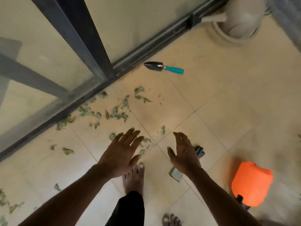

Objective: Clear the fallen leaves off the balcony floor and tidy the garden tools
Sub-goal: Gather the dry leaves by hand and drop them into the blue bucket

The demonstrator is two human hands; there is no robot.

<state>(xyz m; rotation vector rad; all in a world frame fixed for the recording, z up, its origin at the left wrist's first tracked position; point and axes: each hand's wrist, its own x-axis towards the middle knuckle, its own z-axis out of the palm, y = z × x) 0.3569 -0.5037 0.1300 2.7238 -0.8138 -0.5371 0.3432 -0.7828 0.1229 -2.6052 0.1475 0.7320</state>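
- Hovering over the beige tiled floor, the left hand and right hand held nothing, their fingers straight and slightly spread.
- Crumpled, dry-looking green leaves lay scattered on the tiles from the near left to just beyond the hands, thickest along the dark metal door track.
- A trowel, with a pointed glossy dark blade and a smooth teal handle, lay flat farther off, near the track.
- A rounded bright orange container sat at the near right.
- A small dark object showed partly behind the right hand, too hidden to identify.
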